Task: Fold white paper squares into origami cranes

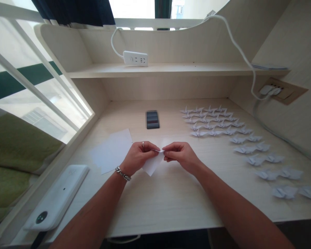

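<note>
A small sheet of white paper (pixel 151 165) is held between both hands above the middle of the desk, one corner pointing toward me. My left hand (pixel 138 156), with a ring and a chain bracelet at the wrist, pinches its upper edge. Thumb and fingers of my right hand (pixel 180 155) pinch the same edge close by, the fingertips of both hands almost meeting. Part of the sheet is hidden behind my fingers. Left of my hands lie loose white paper sheets (pixel 111 150). Rows of folded white paper cranes (pixel 214 121) stand on the right.
A dark pixelated object (pixel 152 119) lies behind my hands. On the near left rests a white power bank (pixel 59 195) with a round display. A power strip (pixel 135 58) sits on the shelf (pixel 171 69); a white cable hangs to the wall socket (pixel 287 90).
</note>
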`<state>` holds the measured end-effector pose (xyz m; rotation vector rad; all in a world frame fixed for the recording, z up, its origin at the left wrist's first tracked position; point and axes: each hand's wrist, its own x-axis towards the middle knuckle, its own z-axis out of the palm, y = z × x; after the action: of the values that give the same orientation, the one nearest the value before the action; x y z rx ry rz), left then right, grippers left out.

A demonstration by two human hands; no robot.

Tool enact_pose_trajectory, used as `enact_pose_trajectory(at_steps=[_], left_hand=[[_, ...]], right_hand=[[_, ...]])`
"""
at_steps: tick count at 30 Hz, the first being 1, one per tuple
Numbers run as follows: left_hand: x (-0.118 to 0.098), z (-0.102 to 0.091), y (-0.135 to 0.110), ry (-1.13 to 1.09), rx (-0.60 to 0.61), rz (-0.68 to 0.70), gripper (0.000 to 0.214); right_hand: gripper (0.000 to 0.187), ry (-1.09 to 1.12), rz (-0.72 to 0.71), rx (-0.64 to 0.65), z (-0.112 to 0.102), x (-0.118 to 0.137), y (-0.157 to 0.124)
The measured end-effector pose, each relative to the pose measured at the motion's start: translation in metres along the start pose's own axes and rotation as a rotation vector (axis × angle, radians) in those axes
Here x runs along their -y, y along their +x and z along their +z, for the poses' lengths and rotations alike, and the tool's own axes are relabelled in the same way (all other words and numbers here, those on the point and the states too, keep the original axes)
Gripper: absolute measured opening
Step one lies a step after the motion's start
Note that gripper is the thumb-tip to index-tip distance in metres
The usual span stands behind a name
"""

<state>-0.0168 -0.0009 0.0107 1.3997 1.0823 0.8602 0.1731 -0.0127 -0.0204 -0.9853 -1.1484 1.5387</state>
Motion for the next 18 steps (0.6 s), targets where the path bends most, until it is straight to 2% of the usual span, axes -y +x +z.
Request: enact_pose_trajectory(at_steps=[7, 12, 18], left_hand=[[-0.009, -0.004, 0.007, 0.046, -0.014, 0.015, 0.018], [-0.001, -0.011, 0.006, 0.063, -0.027, 0.065, 0.019], [0.008, -0.013, 0.002, 0.128, 0.012, 0.099, 0.022]], right_hand=[[0.025, -0.026, 0.017, 0.003, -0.001, 0.013, 0.011], [0.022, -0.016, -0.028, 0.051, 0.004, 0.009, 0.017], [0.021, -0.056, -0.034, 0.044, 0.007, 0.003, 0.013]])
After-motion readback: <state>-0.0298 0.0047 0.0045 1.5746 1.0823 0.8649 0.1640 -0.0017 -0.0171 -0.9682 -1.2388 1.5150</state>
